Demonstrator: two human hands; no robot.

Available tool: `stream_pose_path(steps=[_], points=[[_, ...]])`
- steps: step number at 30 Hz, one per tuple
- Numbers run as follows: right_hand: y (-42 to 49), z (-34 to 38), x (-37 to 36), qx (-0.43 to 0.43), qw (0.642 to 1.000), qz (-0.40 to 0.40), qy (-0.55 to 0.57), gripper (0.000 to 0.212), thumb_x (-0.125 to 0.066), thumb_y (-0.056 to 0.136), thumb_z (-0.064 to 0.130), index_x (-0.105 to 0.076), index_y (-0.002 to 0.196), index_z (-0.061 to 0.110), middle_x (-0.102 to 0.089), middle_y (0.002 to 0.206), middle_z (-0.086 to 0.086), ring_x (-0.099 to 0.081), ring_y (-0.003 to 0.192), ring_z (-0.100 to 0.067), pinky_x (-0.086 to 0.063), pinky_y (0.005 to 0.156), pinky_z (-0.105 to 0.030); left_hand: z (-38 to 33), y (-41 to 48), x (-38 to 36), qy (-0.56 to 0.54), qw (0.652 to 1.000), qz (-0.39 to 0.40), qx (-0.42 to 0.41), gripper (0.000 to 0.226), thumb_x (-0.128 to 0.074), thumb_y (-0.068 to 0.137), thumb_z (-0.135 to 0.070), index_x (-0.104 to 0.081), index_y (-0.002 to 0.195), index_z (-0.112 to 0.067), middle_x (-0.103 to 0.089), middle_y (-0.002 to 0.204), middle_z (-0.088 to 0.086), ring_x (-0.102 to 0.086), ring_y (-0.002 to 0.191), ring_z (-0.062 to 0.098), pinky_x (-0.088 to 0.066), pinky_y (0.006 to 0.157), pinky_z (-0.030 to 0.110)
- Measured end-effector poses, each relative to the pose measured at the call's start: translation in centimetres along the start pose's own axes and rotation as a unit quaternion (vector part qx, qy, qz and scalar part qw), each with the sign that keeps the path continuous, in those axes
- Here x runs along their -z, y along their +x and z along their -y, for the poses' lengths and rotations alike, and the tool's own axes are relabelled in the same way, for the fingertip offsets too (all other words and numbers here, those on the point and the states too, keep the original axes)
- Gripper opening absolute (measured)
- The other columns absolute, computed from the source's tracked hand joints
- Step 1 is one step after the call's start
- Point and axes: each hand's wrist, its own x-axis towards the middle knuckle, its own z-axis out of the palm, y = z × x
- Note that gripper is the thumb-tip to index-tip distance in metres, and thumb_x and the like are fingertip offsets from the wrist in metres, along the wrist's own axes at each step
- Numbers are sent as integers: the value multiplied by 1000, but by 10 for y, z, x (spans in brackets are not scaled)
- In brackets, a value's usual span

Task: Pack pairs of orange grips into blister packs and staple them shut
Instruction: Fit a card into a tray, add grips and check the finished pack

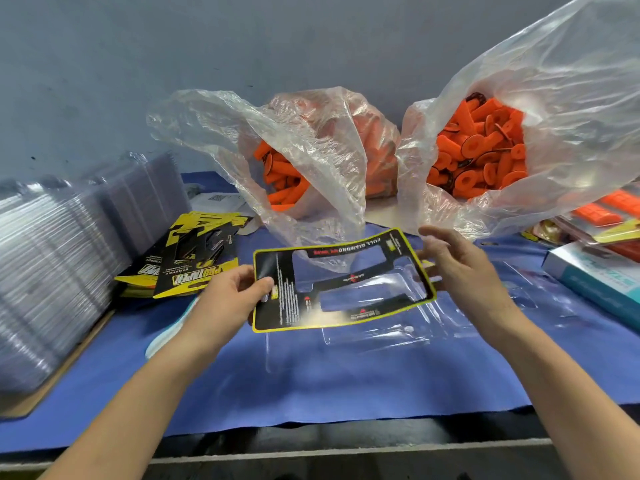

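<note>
A black and yellow card insert (277,268) with cut-out windows is held above the blue cloth. My left hand (232,292) pinches its left edge between thumb and fingers. My right hand (453,261) holds its right edge with fingers curled round it. Under the card a clear blister pack (381,330) lies open on the cloth. Two clear plastic bags at the back hold orange grips, one in the middle (284,181) and one on the right (481,154).
A tall stack of clear blister packs (59,258) fills the left side. More card inserts (194,258) lie beside it. A light blue box (595,278) and finished packs with orange grips (606,209) sit at the right. The table's front edge (311,455) is near me.
</note>
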Motion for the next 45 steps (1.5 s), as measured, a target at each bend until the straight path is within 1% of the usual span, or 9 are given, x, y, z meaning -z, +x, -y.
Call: stream_pose_path(steps=[4,9,13,19,23,27,32,38,45], points=[[-1,-14,7,10,987,6,-159,17,-53,99,24,-64,112,27,-70,89,3,-65,71,-12,-49,66,-31,2,-4,1,42,998,18,40,11,-61,95,-9,-72,95,-11,-72,84,14,-62,75,22,-50,76,38],[-5,-20,6,58,949,24,-309,20,-53,98,23,-67,110,29,-67,101,9,-59,93,-10,-40,77,-26,2,-6,-3,46,998,20,49,12,-59,95,-4,-70,100,-2,-69,92,29,-60,75,24,-48,70,34],[-7,-24,5,69,916,57,-391,22,-53,99,24,-68,114,25,-64,116,6,-54,111,-20,-42,93,-37,3,-8,-7,43,998,18,52,11,-59,94,-5,-70,98,-7,-65,76,12,-58,63,19,-50,51,27],[-8,-30,5,88,879,90,-460,23,-52,99,27,-67,117,26,-63,123,7,-49,121,-22,-39,98,-38,4,-9,-18,59,997,22,50,13,-59,94,-7,-67,102,-15,-71,87,20,-62,65,17,-54,61,35],[-8,-34,5,96,843,102,-520,27,-48,101,31,-64,123,29,-61,128,10,-46,122,-23,-35,96,-36,6,-12,-23,111,994,17,17,14,-60,94,-12,-65,106,-19,-69,74,-6,-61,56,2,-47,43,21],[-9,-37,4,113,813,109,-561,29,-44,103,34,-60,126,32,-59,129,14,-46,123,-21,-36,95,-34,7,-16,-20,255,967,-8,-15,24,-60,94,-34,-56,117,-31,-63,97,-16,-64,89,9,-47,68,25],[-10,-40,3,117,806,106,-570,29,-41,103,34,-60,125,33,-58,129,15,-44,125,-20,-37,95,-36,10,-20,-22,345,938,-21,-17,65,-58,92,-50,-32,148,-28,-40,133,-2,-53,117,25,-42,89,37],[-12,-41,2,114,802,92,-579,30,-41,103,34,-60,125,32,-58,129,15,-44,125,-19,-36,96,-35,13,-20,-18,285,958,21,-3,32,-50,98,-44,-53,128,-34,-55,116,-2,-62,99,17,-48,93,40],[-15,-43,2,123,815,95,-558,28,-45,102,31,-62,123,30,-63,125,12,-47,123,-23,-37,96,-38,18,-15,-20,282,959,22,-22,26,-49,99,-38,-56,124,-36,-58,102,-4,-60,90,13,-48,86,37]])
